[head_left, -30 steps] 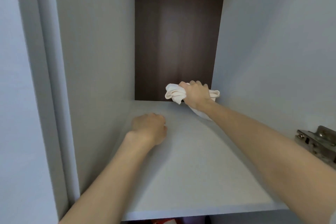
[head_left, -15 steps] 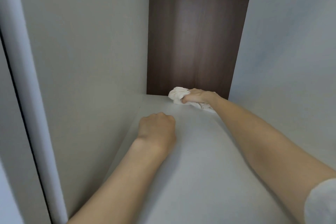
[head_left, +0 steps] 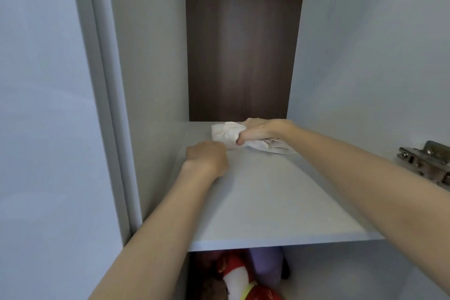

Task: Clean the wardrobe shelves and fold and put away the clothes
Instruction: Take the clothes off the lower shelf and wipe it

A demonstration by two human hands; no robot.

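Fig.: shelf-wiping stage. R grip (head_left: 264, 130) is clutching a bunched white cloth (head_left: 225, 135), pressing it on the shelf (head_left: 267, 202) near the back panel. L grip (head_left: 207, 159), curled w/ nothing inside, is resting alongside. Coloured items (head_left: 243, 273) below, poss. clothes, are lying unfolded; most work is apparently remaining.

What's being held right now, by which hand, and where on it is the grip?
The right hand grips the white cloth around its bunched middle. The left hand is a fist holding nothing.

A metal hinge (head_left: 425, 165) sits on the right wall (head_left: 365, 56); dark wood panel (head_left: 243, 44) behind.
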